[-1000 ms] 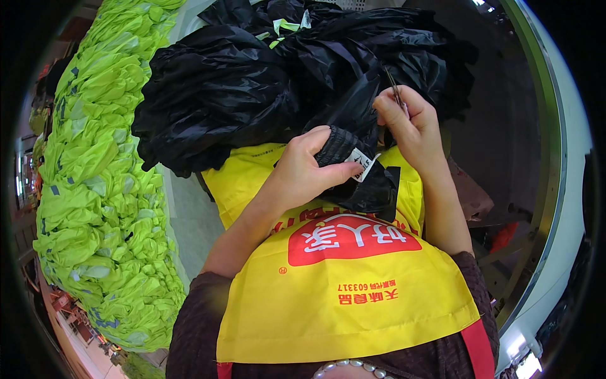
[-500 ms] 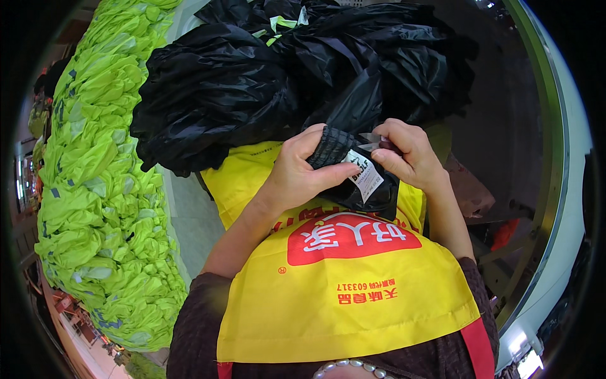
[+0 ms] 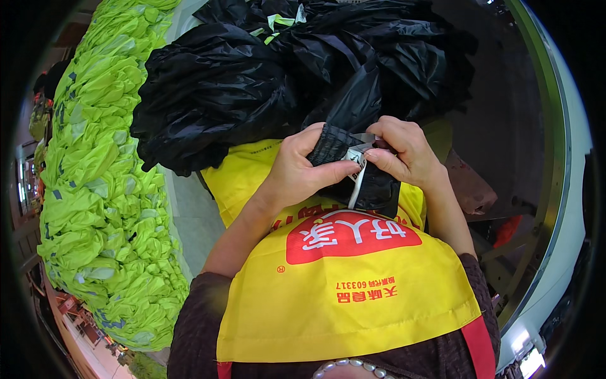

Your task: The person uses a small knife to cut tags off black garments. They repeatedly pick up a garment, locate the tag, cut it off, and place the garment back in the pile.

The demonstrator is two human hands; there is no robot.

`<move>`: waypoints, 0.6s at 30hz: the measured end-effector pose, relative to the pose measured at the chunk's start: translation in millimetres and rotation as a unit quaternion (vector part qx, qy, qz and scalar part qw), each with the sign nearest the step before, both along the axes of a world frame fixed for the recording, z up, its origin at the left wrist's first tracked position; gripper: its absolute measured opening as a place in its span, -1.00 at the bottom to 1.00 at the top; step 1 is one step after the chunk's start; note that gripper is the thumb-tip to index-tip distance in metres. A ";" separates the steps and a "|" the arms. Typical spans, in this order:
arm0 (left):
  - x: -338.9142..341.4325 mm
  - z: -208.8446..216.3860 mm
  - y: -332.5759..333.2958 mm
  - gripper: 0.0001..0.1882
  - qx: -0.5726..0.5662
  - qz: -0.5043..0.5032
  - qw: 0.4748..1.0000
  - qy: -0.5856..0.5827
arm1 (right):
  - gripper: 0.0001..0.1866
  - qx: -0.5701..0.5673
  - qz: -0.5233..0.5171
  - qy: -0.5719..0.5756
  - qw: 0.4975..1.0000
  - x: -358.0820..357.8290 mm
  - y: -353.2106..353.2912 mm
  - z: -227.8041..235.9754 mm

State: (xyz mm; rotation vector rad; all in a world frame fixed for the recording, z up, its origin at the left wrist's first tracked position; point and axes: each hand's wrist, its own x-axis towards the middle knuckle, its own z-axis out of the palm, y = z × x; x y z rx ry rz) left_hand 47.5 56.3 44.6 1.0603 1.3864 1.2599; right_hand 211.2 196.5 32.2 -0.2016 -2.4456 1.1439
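Note:
In front of my yellow apron, my left hand is closed on the gathered elastic edge of a black garment. Its thumb lies against a white label sewn there, which is turned partly edge-on. Close beside it, my right hand is closed round what look like small metal thread snips. Their pale blades show at the elastic edge, while the handles are mostly hidden in the fingers. The right thumb is next to the label; whether it touches the label I cannot tell.
Beyond my hands lies a large heap of shiny black garments, with small lime scraps on top. A long pile of lime-green garments runs along the left. A metal rim curves along the right.
The white label, facing up flat before, has been folded over and now stands nearly edge-on. My right fingers have shifted slightly left and closer to it; my left hand stays nearly in place.

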 end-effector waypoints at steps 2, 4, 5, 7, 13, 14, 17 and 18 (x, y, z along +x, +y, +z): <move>2.2 -3.7 0.7 -0.76 0.014 0.009 1.000 0.014 | -0.73 0.000 0.002 0.004 1.000 -1.2 -1.0 -0.2; 2.1 -2.5 0.3 -0.76 0.004 0.005 1.000 -0.010 | -0.74 0.004 -0.002 0.009 1.000 -2.4 -2.6 0.6; 1.7 -1.5 0.2 -0.76 0.000 0.003 1.000 -0.023 | -0.75 0.023 -0.008 0.008 1.000 -2.1 -2.8 0.7; 2.0 1.4 0.7 -0.77 -0.011 0.002 1.000 -0.029 | -0.76 0.063 -0.022 0.008 0.998 -1.2 -3.0 0.8; 3.6 4.6 2.5 -0.78 -0.029 -0.007 0.999 -0.039 | -0.82 -0.322 -0.168 0.033 0.931 -4.7 -3.9 13.4; 3.5 1.8 2.0 -0.77 -0.040 -0.007 0.998 -0.045 | -0.83 -0.311 -0.153 0.042 0.937 -8.2 -7.0 14.9; 5.0 -0.9 3.1 -0.73 -0.027 -0.008 0.999 -0.026 | -0.62 -0.197 -0.121 0.043 0.972 -18.7 -15.3 30.5; 6.2 -1.6 4.2 -0.72 -0.015 -0.007 1.000 -0.014 | -0.64 -0.136 -0.105 0.069 0.983 -26.9 -18.0 25.6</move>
